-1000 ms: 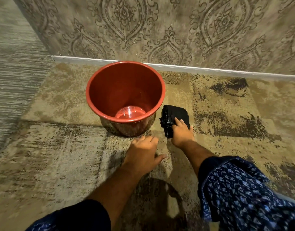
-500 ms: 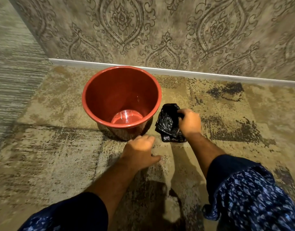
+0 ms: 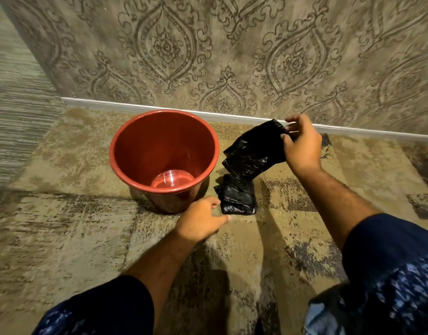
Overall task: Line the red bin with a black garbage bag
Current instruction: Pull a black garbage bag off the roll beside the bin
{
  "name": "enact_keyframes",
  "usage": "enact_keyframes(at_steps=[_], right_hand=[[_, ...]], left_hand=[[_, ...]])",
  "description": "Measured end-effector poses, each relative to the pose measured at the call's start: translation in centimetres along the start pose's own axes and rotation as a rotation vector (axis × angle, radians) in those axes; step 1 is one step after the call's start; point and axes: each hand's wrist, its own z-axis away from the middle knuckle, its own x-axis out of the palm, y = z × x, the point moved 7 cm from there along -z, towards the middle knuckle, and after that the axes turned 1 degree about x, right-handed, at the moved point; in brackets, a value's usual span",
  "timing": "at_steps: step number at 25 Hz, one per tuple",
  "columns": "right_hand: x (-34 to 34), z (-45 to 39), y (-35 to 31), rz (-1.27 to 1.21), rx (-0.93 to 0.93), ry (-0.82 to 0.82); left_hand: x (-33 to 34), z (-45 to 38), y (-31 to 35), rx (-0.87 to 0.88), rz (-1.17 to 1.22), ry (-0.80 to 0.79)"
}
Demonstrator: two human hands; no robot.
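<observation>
Lifted beside the red bin (image 3: 145,151), the garbage bag (image 3: 250,155) unfolds (thin, limp, slippery), right hand (image 3: 302,146) pinching its top corner; left hand (image 3: 203,221) hovers loosely curled, empty.

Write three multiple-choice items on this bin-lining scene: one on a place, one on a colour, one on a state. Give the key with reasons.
1. Where is the black garbage bag relative to the red bin?
A. inside it
B. beside it, on the right-hand side
C. draped over its rim

2. What colour is the skirting strip behind the bin?
A. white
B. black
C. red

3. What is the bag's state?
A. fully spread open
C. partly unfolded, top end raised
B. lying flat, untouched

Key:
1 B, the bag hangs to the right of the bin, above the carpet.
2 A, a pale white strip runs under the patterned wall.
3 C, the right hand pinches the top end while the lower end remains folded near the left hand.
</observation>
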Motion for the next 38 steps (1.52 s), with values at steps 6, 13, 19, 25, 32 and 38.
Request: enact_keyframes(at_steps=[6, 13, 19, 25, 32, 38], right_hand=[[-3.0, 2.1, -1.8, -0.301, 0.061, -0.012], [-1.2, 2.8, -2.4, -0.568, 0.303, -0.618], [1.3, 3.9, -0.8, -0.809, 0.487, -0.725], [3.7, 4.3, 2.5, -0.444, 0.626, -0.446], [3.6, 5.2, -3.8, -0.113, 0.018, -0.687], [4.8, 10.6, -4.8, -0.124, 0.045, -1.413]], left_hand=[[-0.4, 0.1, 1.8, 0.012, 0.288, 0.055], [-1.9, 0.5, 4.4, 0.11, 0.444, 0.111], [-0.5, 0.7, 6.4, 0.084, 0.909, -0.057], [-2.1, -1.0, 6.0, -0.071, 1.097, 0.11], [-2.8, -2.1, 5.7, -0.196, 1.108, 0.175], [-3.3, -2.4, 5.5, -0.172, 1.132, 0.193]])
